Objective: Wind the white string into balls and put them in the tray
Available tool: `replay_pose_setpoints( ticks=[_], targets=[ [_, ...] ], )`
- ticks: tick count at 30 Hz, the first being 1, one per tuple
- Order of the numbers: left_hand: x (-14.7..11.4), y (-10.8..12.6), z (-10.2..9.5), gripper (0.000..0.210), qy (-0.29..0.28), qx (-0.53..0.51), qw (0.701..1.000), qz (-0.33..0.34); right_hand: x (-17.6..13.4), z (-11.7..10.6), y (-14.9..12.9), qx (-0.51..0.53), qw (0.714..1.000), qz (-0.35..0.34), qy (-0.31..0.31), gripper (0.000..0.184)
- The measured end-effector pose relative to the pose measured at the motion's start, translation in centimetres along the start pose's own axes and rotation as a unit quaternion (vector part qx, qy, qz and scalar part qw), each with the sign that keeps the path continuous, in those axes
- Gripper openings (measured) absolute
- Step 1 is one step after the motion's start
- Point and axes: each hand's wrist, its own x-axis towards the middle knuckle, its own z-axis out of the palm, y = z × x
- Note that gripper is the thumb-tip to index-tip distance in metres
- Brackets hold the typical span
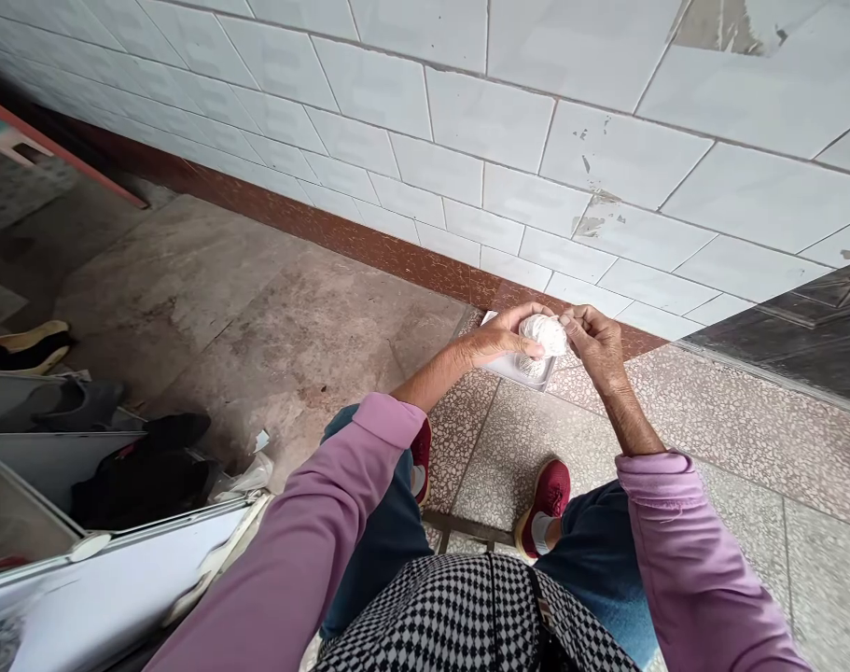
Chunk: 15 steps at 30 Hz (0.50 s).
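A ball of white yarn rests in my left hand, the thumb across its lower side and the fingers around its top. Close against the ball's right edge, my right hand is closed in a pinch; whatever sits between the fingertips is too small to make out. Beneath both hands a shallow white tray is partly hidden. Inside it, directly under the held ball, lies a second white yarn ball.
A white tiled wall with a reddish-brown base strip runs ahead. Speckled floor slabs lie under my red shoes. At lower left stands an open rack holding dark shoes. A dark panel is at right.
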Motion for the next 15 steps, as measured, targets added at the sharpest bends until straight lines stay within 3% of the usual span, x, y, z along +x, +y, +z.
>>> replay_pose_setpoints(
  ticks=[6,11,13,15],
  targets=[
    [0.5,0.0,-0.8,0.068,0.042,-0.028,0.999,0.006,-0.5,0.4,0.5,-0.092,0.995,-0.036,-0.027,0.058],
    [1.3,-0.7,-1.5,0.068,0.173,-0.029,0.984,0.040,-2.4,2.2,-0.6,-0.129,0.976,-0.021,-0.172,0.055],
    [1.3,-0.8,-1.6,0.072,0.206,0.007,0.978,0.041,-3.1,2.4,-1.5,-0.115,0.971,-0.025,-0.210,0.056],
    [1.2,-0.7,-1.4,0.074,0.197,0.080,0.976,0.037,-3.2,1.9,-2.5,-0.097,0.977,-0.029,-0.190,0.058]
  ],
)
